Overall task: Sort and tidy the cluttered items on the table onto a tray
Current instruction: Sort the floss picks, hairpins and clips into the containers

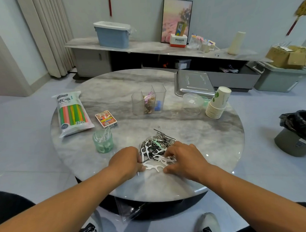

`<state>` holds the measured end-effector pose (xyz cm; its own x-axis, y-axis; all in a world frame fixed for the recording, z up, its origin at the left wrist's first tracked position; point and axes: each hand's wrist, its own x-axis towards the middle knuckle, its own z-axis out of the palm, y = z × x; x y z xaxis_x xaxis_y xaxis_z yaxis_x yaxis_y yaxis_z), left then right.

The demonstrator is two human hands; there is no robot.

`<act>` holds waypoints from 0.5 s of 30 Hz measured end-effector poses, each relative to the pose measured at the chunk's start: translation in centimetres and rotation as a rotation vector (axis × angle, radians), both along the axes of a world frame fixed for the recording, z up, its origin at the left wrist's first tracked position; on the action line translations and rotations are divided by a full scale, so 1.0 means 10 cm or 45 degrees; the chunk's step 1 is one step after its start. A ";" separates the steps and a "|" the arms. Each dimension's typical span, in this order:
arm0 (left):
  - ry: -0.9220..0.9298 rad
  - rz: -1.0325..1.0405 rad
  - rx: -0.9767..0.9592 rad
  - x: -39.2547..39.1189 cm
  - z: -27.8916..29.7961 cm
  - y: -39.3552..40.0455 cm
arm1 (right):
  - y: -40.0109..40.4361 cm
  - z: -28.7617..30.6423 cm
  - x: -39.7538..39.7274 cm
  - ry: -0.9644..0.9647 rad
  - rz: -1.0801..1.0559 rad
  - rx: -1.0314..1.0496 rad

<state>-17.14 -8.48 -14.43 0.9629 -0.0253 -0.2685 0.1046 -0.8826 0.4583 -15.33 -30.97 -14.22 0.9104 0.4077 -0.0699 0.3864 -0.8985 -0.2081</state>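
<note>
Red-white box (178, 40) reads "Panasonic" (straw pack (72, 113) text illegible)

Left hand (127, 160), right hand (182, 160); fingers curled

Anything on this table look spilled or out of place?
Yes. A mixed pile of floss picks and clips lies loose on the table between both hands, though a green cup already holds picks and the clear organizer holds clips.
</note>
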 end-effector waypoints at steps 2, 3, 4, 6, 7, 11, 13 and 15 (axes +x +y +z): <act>-0.003 -0.032 -0.047 0.00 0.00 -0.02 | 0.04 -0.03 -0.01 0.037 -0.061 0.057; -0.009 -0.046 -0.066 0.01 0.00 -0.04 | 0.04 -0.04 -0.01 0.045 -0.087 0.086; -0.012 -0.055 -0.084 0.02 0.00 -0.06 | 0.05 -0.05 -0.01 0.046 -0.099 0.103; -0.008 -0.065 -0.154 0.06 -0.02 -0.09 | 0.07 -0.06 -0.01 0.044 -0.091 0.118; -0.002 -0.065 -0.206 0.08 -0.03 -0.10 | 0.10 -0.06 -0.02 0.048 -0.085 0.129; 0.020 -0.088 -0.426 0.15 -0.04 -0.12 | 0.19 -0.05 -0.03 0.050 -0.041 0.126; 0.043 -0.115 -0.486 0.16 -0.03 -0.11 | 0.22 -0.02 -0.02 0.044 -0.052 0.130; 0.040 -0.090 -0.505 0.18 -0.01 -0.09 | 0.22 0.03 -0.01 0.027 -0.097 0.101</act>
<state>-15.38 -9.37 -14.53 0.9465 -0.1989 -0.2539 0.0692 -0.6437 0.7621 -15.41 -28.78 -13.96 0.9377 0.3422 -0.0601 0.3121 -0.9057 -0.2869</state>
